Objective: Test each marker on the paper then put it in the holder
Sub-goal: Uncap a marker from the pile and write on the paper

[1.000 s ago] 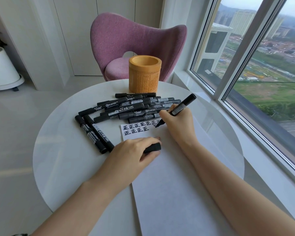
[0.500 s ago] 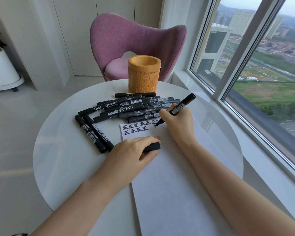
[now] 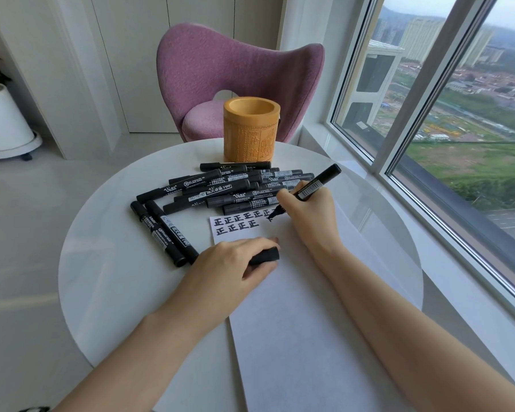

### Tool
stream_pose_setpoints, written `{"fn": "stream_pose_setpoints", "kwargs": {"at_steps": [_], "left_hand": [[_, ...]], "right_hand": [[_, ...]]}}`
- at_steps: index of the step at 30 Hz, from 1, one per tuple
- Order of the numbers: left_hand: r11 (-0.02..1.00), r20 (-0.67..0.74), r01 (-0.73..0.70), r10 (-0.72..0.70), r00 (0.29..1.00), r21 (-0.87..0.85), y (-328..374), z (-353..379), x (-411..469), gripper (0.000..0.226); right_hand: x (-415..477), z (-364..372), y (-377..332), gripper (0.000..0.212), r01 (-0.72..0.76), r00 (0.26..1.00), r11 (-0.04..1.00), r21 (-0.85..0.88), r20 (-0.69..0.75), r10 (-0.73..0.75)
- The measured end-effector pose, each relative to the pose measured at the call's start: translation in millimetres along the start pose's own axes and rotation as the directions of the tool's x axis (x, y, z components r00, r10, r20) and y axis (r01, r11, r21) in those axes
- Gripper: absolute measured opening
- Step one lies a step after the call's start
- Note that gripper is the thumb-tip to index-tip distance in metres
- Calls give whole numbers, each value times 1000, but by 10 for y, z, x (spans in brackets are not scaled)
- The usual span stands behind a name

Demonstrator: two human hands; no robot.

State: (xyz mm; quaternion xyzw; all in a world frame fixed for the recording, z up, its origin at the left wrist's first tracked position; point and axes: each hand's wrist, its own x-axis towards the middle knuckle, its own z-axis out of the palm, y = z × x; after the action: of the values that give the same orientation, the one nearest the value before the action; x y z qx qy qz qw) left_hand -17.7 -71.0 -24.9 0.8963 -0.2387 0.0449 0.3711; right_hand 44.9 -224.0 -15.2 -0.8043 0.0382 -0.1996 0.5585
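Note:
My right hand (image 3: 309, 212) grips an uncapped black marker (image 3: 318, 182), its tip touching the white paper (image 3: 295, 322) at the end of the top row of black characters (image 3: 238, 223). My left hand (image 3: 229, 263) rests on the paper's left edge and holds the marker's black cap (image 3: 265, 255). A pile of several capped black markers (image 3: 235, 188) lies just beyond the paper. Two more markers (image 3: 164, 233) lie side by side to the left. The yellow-brown cylindrical holder (image 3: 252, 129) stands upright behind the pile, nothing visible in it.
The round white table (image 3: 116, 278) holds everything. A pink chair (image 3: 238, 72) stands behind the table. A large window (image 3: 458, 114) runs along the right. A white plant pot (image 3: 3, 123) sits on the floor at far left.
The right hand has shifted the marker tip slightly along the top row of characters. The left hand stays put with the cap.

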Motion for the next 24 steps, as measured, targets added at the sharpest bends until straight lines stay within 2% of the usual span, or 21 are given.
{"fn": "stream_pose_setpoints", "kwargs": {"at_steps": [7, 15, 24], "left_hand": [[1000, -11, -12, 12, 1000, 5, -4, 3, -2, 19], [1000, -13, -19, 19, 1000, 2, -23, 21, 0, 19], [1000, -17, -24, 24, 1000, -4, -33, 24, 4, 18]], "right_hand": [[-1, 7, 7, 46, 19, 1000, 1000, -14, 16, -18], [-2, -3, 9, 32, 31, 999, 999, -32, 15, -30], [3, -8, 21, 36, 18, 1000, 1000, -18, 7, -18]]}}
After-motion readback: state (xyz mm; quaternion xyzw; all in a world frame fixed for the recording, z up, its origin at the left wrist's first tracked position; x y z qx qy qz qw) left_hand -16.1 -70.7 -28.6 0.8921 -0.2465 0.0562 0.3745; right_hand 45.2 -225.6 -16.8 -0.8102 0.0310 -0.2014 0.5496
